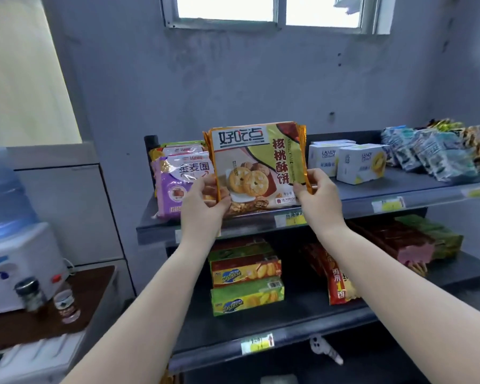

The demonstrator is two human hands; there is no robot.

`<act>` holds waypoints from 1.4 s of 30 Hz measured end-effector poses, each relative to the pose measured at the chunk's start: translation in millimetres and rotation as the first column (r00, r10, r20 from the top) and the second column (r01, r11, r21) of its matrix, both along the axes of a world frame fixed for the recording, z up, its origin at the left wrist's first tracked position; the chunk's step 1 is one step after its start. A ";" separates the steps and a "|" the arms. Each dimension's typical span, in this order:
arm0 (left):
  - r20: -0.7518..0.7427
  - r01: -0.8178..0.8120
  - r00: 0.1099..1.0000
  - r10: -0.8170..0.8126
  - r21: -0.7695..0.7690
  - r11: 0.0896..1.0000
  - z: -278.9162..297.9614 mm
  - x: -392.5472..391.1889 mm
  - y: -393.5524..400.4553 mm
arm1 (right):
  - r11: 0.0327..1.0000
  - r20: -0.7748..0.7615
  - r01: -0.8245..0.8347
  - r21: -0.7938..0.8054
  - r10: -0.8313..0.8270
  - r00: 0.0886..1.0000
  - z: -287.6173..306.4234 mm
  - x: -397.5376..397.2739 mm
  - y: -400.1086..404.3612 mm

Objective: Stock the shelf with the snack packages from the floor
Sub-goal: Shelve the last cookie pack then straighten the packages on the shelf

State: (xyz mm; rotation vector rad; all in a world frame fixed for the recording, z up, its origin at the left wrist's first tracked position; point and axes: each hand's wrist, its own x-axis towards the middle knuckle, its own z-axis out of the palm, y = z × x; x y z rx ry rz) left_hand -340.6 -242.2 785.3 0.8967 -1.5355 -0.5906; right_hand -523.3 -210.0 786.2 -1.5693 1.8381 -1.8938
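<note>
I hold an orange cookie package (257, 164) upright with both hands at the front of the top shelf (372, 187), its lower edge at the shelf's near lip. My left hand (203, 209) grips its lower left corner, thumb on the front face and fingers behind. My right hand (319, 195) pinches the lower right edge between thumb and fingers. More orange foil edges show behind the front pack, so I seem to hold a small stack, though I cannot tell how many.

Just left of it, touching or nearly so, stands a purple snack bag (178, 181) with others behind. To the right on the same shelf sit white boxes (355, 162), and farther right blue-grey packets (427, 153), blurred.

On the lower shelf (302, 306), green and red biscuit boxes (247, 281) are stacked below my left hand, with red bags (336, 275) to their right.

At far left a water dispenser (14, 245) stands on a brown bench (75, 309) beside two small jars (47, 297).
</note>
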 end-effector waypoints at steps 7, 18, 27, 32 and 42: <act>0.078 -0.005 0.997 -0.001 0.074 0.997 0.0 -68.4 -41.4 | 0.997 0.000 0.028 0.076 -0.028 1.000 0.0 -67.9 -43.8; 0.353 -0.169 0.911 0.213 -0.153 0.974 11.0 -45.9 -53.3 | 0.926 -0.318 0.254 0.280 -0.160 0.934 1.3 -79.4 -100.5; 0.344 -0.371 0.838 0.423 -0.210 0.905 45.3 72.0 -72.2 | 0.995 -0.472 -0.087 0.055 0.103 0.875 54.3 30.0 -132.8; 0.372 -0.409 0.823 0.429 -0.137 0.902 49.6 125.6 -124.9 | 0.988 -0.515 -0.138 0.073 0.156 0.843 84.8 68.3 -179.8; 0.461 -0.331 0.847 0.264 0.069 0.941 49.7 139.7 -254.5 | 0.939 -0.595 -0.043 0.340 0.250 0.764 114.7 77.2 -276.0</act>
